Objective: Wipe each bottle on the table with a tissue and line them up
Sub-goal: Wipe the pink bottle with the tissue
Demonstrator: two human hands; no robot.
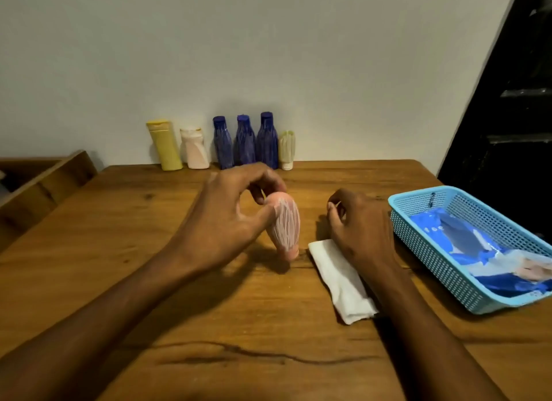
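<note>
My left hand [227, 212] pinches the top of a small pink ribbed bottle [286, 225] that stands tilted on its cap at the middle of the wooden table [149, 281]. A folded white tissue [340, 281] lies flat just right of it. My right hand [358, 224] hovers over the tissue's far end with fingers curled, and I cannot tell whether it touches the tissue. Along the back edge by the wall stand a yellow bottle [165, 145], a white-pink bottle [194, 149], three dark blue bottles [245, 140] and a small cream bottle [287, 149].
A light blue plastic basket [424, 209] holding a blue and white packet [484, 251] sits at the table's right side. A wooden crate [44, 179] stands off the left edge. A dark door frame [507, 116] is at the right.
</note>
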